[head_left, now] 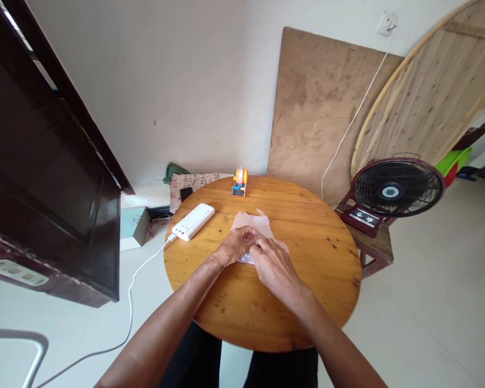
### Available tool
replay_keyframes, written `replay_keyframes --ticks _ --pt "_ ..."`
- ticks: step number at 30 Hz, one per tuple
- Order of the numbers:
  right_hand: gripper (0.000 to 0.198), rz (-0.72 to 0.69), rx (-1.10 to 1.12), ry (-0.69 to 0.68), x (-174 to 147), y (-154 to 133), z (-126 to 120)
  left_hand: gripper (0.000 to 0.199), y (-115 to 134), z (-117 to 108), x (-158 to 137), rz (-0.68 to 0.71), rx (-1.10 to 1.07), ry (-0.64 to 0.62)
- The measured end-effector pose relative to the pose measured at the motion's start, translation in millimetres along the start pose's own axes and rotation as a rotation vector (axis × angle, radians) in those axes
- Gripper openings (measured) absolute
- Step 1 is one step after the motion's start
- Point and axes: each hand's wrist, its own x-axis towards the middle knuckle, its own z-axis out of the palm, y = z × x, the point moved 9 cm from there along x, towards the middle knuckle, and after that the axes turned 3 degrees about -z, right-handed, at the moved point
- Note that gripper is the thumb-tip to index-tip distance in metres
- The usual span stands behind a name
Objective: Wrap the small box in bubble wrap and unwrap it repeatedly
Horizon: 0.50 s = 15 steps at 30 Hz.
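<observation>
Bubble wrap point(244, 220) lies on the round wooden table point(222, 312), its clear plastic spreading under and around both hands. My left hand point(237, 243) has its fingers curled and pinched together over the wrap. Close against it, my right hand point(272, 261) is also closed, its fingertips meeting the left ones. Whatever sits between the fingertips is too small or hidden to make out. Beyond the wrap, near the far edge, stands a tape dispenser point(240, 183) in orange and blue.
A white power bank point(194, 221) with a cable point(131, 302) lies at the table's left. A dark fan point(396, 188) stands on a stool point(382, 248) to the right. Boards lean on the wall behind, and a patterned sack point(200, 180) is past the far-left edge.
</observation>
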Motion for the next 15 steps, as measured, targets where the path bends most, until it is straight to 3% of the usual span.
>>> replay_keyframes --ticks 3,7,12,15 --pt "0.019 0.038 0.063 0.03 -2.9 16.0 3.6 0.025 -1.6 -2.1 3.0 -0.015 0.045 0.009" --pt "0.021 -0.001 0.157 0.068 -6.2 22.3 -1.2 0.026 1.9 -18.2 -3.5 -0.029 0.115 0.051" --pt "0.019 -0.061 0.163 0.039 -1.9 21.3 -2.2 0.048 11.8 -38.6 -28.0 -0.032 0.259 0.053" --pt "0.017 -0.066 0.116 0.003 2.4 20.5 -3.4 0.038 5.1 -43.7 -33.2 -0.093 0.396 0.09"
